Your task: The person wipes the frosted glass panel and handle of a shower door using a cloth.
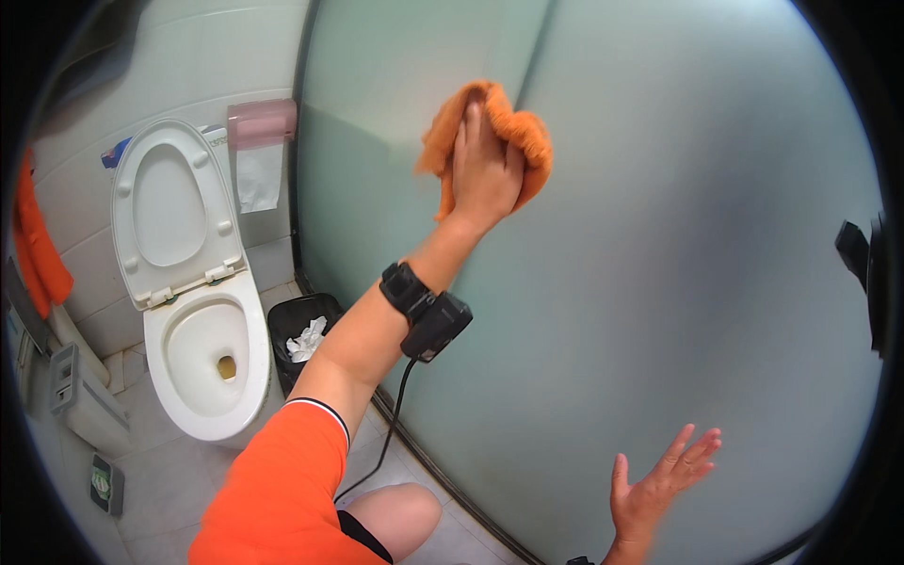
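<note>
My left hand (485, 174) presses an orange cloth (535, 141) against the frosted glass panel (603, 311). The cloth bunches around the fingers, partly hiding their tips. A black device on a strap (433, 315) sits on my left forearm, and a cable hangs from it. Low on the right, my right hand (654, 485) holds nothing. Its fingers are spread and its thumb stands apart, close to the glass; whether it touches the pane I cannot tell.
A toilet (212, 367) with raised lid and seat stands on the left, beside a black waste bin (306, 306) holding crumpled paper. A pink paper dispenser (262, 124) hangs on the tiled wall. Orange fabric (42, 254) hangs at far left, above a grey bin (89, 395).
</note>
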A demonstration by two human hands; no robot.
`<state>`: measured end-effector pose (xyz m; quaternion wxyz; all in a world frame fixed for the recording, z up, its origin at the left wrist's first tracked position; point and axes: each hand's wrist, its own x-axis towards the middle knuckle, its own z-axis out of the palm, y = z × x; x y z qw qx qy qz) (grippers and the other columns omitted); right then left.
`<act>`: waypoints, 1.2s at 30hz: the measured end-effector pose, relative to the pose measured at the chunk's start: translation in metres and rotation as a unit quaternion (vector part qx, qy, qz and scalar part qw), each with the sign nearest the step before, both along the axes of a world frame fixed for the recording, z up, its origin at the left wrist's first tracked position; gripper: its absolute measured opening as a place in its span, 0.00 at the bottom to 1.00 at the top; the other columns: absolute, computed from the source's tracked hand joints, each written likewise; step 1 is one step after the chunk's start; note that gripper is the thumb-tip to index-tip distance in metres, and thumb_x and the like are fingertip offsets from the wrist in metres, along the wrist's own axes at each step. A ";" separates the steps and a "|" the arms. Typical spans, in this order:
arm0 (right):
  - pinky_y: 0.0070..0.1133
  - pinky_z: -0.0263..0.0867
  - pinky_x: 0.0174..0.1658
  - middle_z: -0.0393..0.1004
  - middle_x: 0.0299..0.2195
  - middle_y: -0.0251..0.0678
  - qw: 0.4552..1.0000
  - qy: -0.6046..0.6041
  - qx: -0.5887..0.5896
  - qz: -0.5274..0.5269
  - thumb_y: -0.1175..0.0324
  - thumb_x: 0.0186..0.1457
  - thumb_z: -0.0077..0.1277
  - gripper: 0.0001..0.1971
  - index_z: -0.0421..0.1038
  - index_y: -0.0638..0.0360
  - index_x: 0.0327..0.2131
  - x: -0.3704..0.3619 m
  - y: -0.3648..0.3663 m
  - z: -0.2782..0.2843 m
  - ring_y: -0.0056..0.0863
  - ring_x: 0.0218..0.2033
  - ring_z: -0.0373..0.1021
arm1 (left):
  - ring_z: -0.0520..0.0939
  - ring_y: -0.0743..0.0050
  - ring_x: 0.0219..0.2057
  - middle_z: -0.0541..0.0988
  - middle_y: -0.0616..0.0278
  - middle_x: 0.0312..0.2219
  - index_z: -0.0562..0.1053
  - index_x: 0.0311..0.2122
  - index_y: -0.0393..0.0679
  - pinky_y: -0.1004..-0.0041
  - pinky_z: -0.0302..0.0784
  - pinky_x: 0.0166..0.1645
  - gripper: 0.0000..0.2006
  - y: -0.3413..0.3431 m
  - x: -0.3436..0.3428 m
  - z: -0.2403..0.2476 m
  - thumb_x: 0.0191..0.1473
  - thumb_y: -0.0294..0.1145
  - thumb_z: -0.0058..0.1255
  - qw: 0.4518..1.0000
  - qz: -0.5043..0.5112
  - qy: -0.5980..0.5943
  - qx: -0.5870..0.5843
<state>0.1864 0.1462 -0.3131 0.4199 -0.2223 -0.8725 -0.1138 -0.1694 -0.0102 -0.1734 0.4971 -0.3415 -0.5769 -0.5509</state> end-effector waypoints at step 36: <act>0.41 0.35 0.59 0.45 0.59 0.48 0.996 0.077 0.036 0.035 0.73 0.49 0.44 0.28 0.53 0.63 0.55 -0.010 -0.007 0.001 0.45 0.62 0.39 | 0.61 0.57 0.53 0.66 0.56 0.48 0.65 0.51 0.47 0.55 0.52 0.55 0.25 0.054 0.132 -0.327 0.45 0.34 0.52 0.928 -0.254 0.036 -0.269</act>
